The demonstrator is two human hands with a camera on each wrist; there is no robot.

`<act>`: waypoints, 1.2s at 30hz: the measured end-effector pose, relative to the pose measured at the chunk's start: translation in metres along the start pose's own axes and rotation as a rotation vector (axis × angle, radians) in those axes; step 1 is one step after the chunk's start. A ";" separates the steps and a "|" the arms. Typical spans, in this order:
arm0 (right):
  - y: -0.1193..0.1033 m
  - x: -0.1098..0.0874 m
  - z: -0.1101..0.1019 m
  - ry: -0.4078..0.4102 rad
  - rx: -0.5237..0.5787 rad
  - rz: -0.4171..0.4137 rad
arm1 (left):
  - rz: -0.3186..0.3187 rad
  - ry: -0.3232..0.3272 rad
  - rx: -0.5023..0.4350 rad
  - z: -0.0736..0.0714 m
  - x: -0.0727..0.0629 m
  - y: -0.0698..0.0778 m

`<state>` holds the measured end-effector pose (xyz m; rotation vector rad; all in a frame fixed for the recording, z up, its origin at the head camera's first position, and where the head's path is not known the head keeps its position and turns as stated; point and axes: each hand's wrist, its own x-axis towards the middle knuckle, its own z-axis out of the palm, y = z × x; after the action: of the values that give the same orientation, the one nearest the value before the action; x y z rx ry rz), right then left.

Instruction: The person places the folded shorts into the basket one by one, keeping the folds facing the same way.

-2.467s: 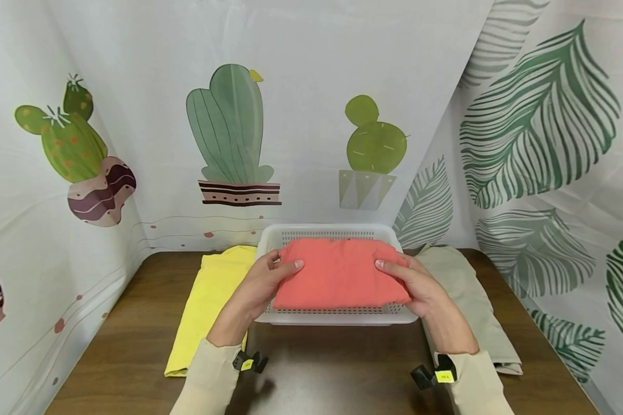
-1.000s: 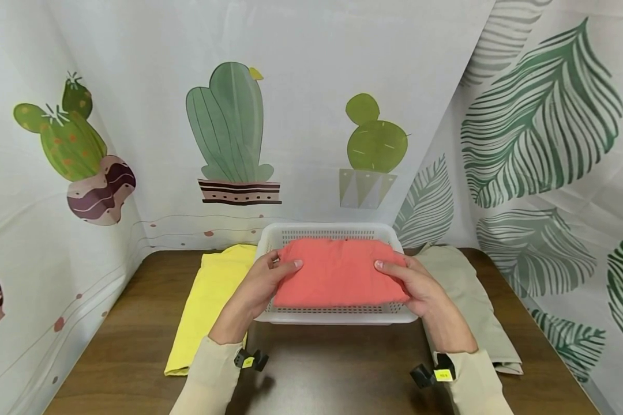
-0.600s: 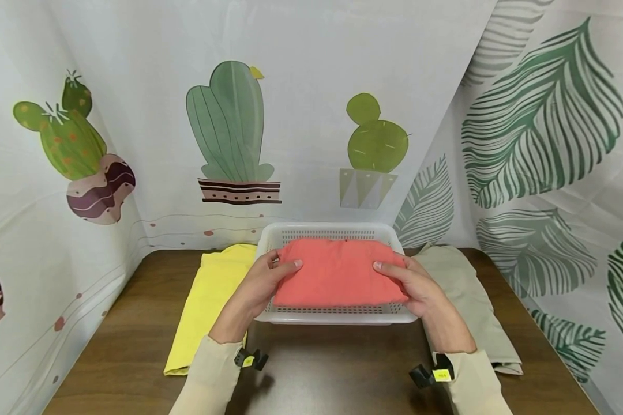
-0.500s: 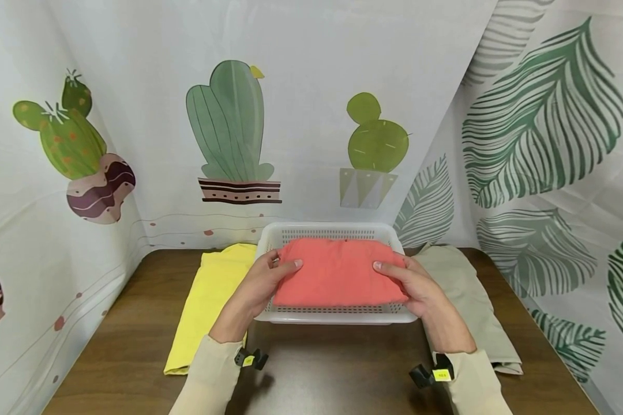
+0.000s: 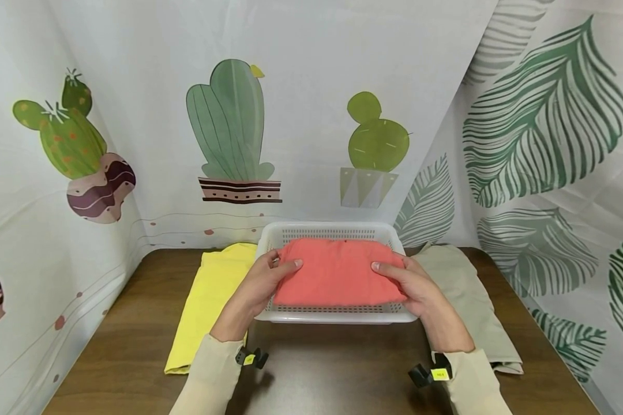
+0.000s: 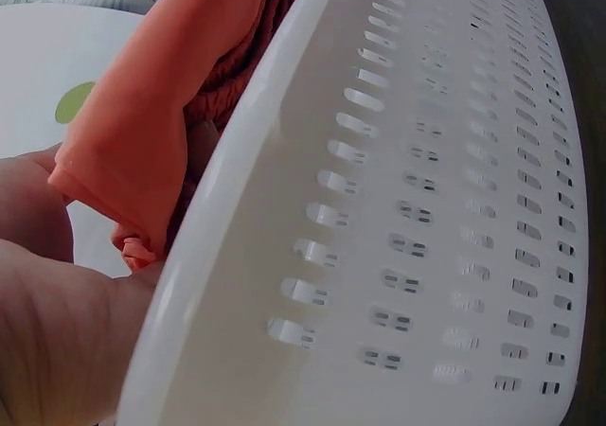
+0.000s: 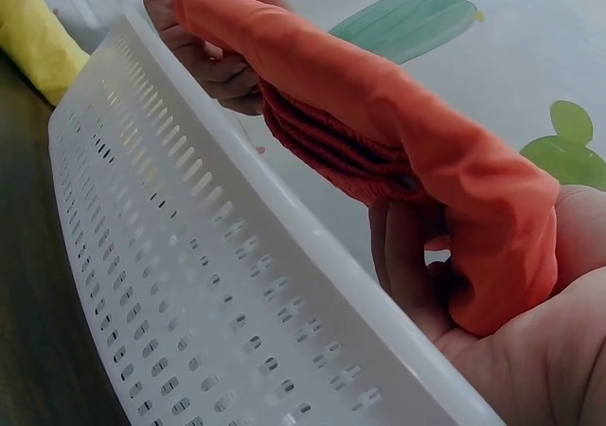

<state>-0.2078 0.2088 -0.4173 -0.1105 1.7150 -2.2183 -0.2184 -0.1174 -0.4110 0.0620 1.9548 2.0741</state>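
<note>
A folded coral-red garment (image 5: 338,274) is held level over the white perforated basket (image 5: 337,318), its sides gripped by my two hands. My left hand (image 5: 256,283) has its thumb on top at the left end, fingers underneath. At the opposite end my right hand (image 5: 419,286) grips the same way. The right wrist view shows the garment (image 7: 379,85) raised above the basket's rim (image 7: 312,237), with gathered layers under its smooth top and fingers curled beneath. In the left wrist view the basket wall (image 6: 237,256) hides part of the left hand (image 6: 57,331).
A folded yellow garment (image 5: 207,305) lies on the brown table (image 5: 337,369) left of the basket. To the right lies a folded grey-green garment (image 5: 467,300), partly behind the right forearm. A white curtain (image 5: 306,115) printed with cacti and leaves hangs behind the table.
The right thumb and wrist have shifted very slightly left. Otherwise both hands keep their hold, and the coral garment stays over the basket.
</note>
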 end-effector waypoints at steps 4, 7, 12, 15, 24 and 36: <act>0.001 0.001 0.000 0.011 -0.007 0.007 | -0.006 0.010 0.010 0.000 0.001 -0.001; 0.001 0.002 0.001 0.017 -0.016 0.010 | -0.004 0.014 0.013 -0.001 0.002 -0.002; 0.001 0.002 0.000 0.021 -0.031 0.008 | 0.005 0.013 0.012 -0.001 0.003 -0.003; 0.001 0.003 0.000 0.024 -0.036 0.008 | 0.006 0.015 0.014 -0.001 0.003 -0.004; 0.003 0.003 0.000 0.025 -0.057 -0.016 | -0.004 0.020 0.036 -0.002 0.004 -0.006; 0.004 0.003 0.001 0.058 -0.093 -0.011 | 0.000 0.024 0.057 -0.003 0.006 -0.009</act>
<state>-0.2098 0.2065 -0.4211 -0.0791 1.8528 -2.1701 -0.2234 -0.1181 -0.4212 0.0491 2.0280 2.0280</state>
